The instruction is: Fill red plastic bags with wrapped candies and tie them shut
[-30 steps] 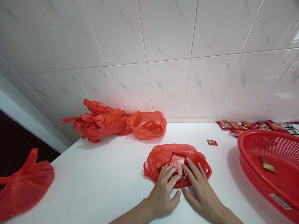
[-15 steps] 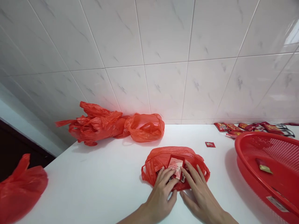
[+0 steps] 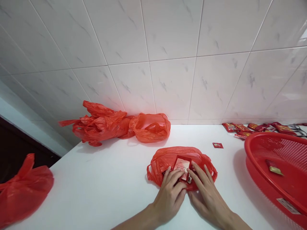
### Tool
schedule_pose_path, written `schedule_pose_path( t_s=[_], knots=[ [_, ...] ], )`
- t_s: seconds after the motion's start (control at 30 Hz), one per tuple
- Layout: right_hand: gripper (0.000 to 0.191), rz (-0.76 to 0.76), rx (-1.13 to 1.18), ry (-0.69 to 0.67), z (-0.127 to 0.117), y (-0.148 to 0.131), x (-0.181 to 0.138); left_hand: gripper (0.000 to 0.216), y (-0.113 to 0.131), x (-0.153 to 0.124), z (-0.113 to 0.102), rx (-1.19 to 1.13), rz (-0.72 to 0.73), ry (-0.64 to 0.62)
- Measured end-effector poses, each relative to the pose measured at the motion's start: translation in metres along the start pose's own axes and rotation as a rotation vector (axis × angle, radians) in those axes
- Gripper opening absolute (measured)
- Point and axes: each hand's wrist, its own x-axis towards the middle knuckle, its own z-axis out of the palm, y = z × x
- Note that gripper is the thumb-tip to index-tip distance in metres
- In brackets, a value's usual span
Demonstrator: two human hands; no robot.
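A red plastic bag [image 3: 172,151] lies on the white table in front of me, its mouth facing up. Inside it, a small red packet with a pale pink printed face [image 3: 181,165] rests on other dark packets that my fingers partly cover. My left hand [image 3: 169,194] reaches over the bag's near left side, its slightly bent fingers touching the packet's lower left. On the other side, my right hand [image 3: 208,195] has its fingers spread over the packet's right edge and the bag. Both thumbs are at the bag's near rim.
Bunched red plastic bags [image 3: 151,127] lie along the tiled wall. Another full red bag [image 3: 26,191] is at the left edge. A large red basket [image 3: 254,166] stands at right, holding a small packet [image 3: 273,168]. Several snack packets [image 3: 240,127] lie behind it; one small red packet [image 3: 217,145] lies apart.
The view has shifted slightly, so the tabletop things sit a little differently in the picture. My hands stay on the bag and the packet, with the left fingers moved only slightly.
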Motion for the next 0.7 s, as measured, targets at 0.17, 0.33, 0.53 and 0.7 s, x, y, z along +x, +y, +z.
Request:
schedule_pose_path(
  t_s=[0.17, 0.33, 0.53, 0.7],
  knots=[
    [0.058, -0.031, 0.001, 0.067, -0.004, 0.003, 0.004, 0.017, 0.007, 0.003, -0.002, -0.098, 0.012, 0.117],
    [0.032, 0.014, 0.003, 0.080, -0.014, 0.006, 0.009, 0.017, 0.011, 0.003, -0.001, -0.144, -0.026, 0.097],
    [0.032, 0.053, 0.011, 0.081, -0.030, 0.009, 0.016, 0.014, 0.006, 0.002, -0.003, -0.122, -0.001, 0.041],
    [0.025, 0.052, -0.047, 0.071, -0.043, 0.019, 0.020, 0.011, -0.008, 0.001, -0.024, -0.008, -0.038, -0.022]
  ],
)
